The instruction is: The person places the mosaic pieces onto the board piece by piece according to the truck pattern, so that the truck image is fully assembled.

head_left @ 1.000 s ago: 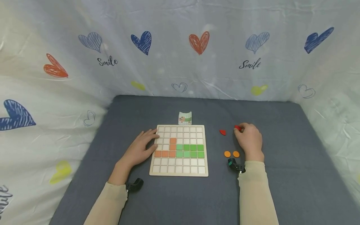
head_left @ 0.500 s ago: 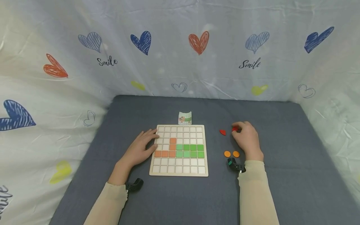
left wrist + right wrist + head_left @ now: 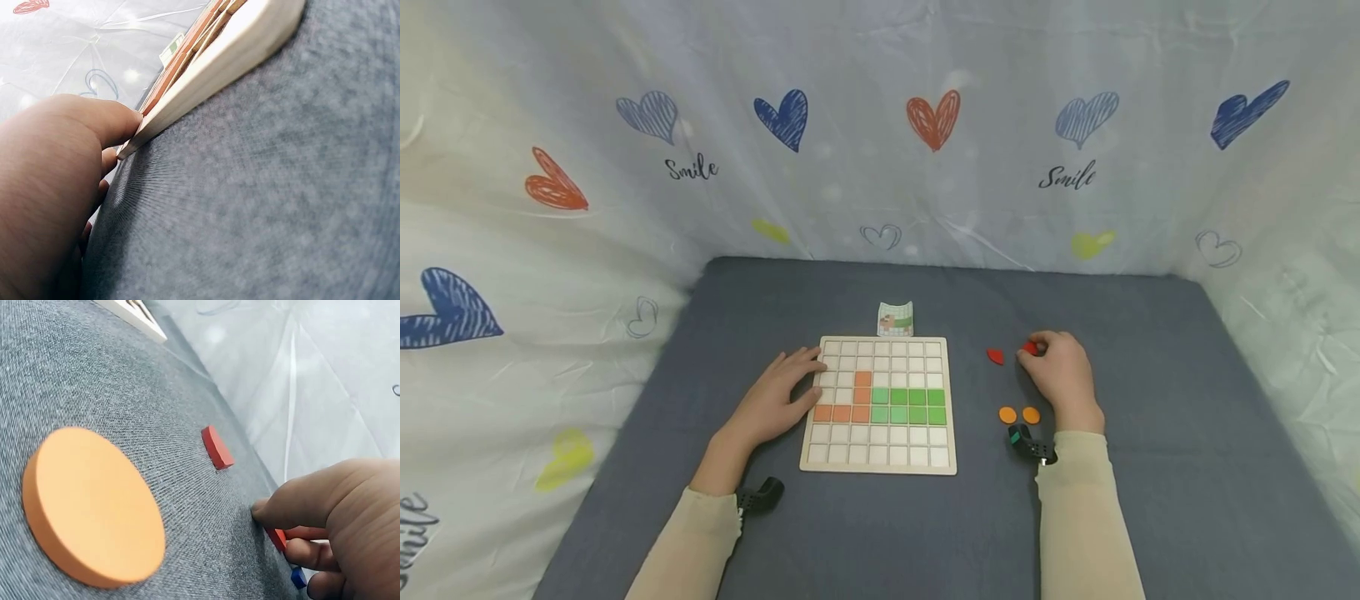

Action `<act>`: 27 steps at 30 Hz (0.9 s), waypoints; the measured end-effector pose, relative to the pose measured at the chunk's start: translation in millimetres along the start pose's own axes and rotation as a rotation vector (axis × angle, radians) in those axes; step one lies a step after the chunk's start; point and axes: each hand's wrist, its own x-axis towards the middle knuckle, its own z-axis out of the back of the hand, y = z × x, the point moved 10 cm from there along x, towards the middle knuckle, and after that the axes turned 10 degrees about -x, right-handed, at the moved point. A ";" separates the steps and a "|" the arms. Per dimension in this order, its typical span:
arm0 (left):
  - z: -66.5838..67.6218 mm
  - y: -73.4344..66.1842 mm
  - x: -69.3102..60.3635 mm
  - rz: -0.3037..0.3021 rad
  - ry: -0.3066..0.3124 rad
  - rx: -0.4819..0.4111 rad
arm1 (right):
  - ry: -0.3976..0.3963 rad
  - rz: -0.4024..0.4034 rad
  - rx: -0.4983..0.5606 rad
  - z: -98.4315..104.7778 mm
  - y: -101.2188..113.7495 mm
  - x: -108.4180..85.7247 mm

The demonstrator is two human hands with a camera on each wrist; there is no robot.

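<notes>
My left hand [image 3: 772, 400] lies along the left edge of a wooden grid board [image 3: 877, 472], its fingertips and thumb touching the frame. In the left wrist view the thumb rests on the board's rim [image 3: 181, 103]. Orange and green square tiles fill part of the grid. To the right, my right hand [image 3: 1063, 375] pinches a small red piece [image 3: 1030, 347], mostly covered by the fingers, low at the cloth. Just left of it lies a red quarter-round piece [image 3: 996, 357]. Two orange discs [image 3: 1007, 415] lie nearer to me; one shows large in the right wrist view.
A small picture card [image 3: 895, 319] stands against the board's far edge. In the right wrist view a small blue piece [image 3: 299, 577] shows beyond my fingers. Dark grey cloth [image 3: 880, 533] covers the table, with a heart-printed curtain [image 3: 850, 192] behind it.
My right hand has shifted slightly left with the red piece. The left hand has stayed in place at the board, and the head view has tilted a little.
</notes>
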 end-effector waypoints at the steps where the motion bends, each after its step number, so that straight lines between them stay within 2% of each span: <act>1: -0.6 0.7 -0.1 0.006 0.004 0.000 | 0.000 0.000 0.000 -0.3 -0.3 -0.7; 5: -2.1 3.5 -0.9 0.028 0.012 0.004 | 0.000 -0.004 0.006 -1.1 -0.9 -2.4; 13: -1.1 2.0 -0.1 0.014 0.003 0.008 | 0.001 -0.004 0.028 -1.3 -1.9 -0.5; 22: -0.6 0.7 0.1 -0.007 -0.007 0.012 | -0.038 -0.013 0.038 0.8 -5.1 0.2; 27: 0.2 -0.8 0.5 -0.017 -0.014 0.011 | 0.014 0.024 0.034 -1.1 -4.5 0.5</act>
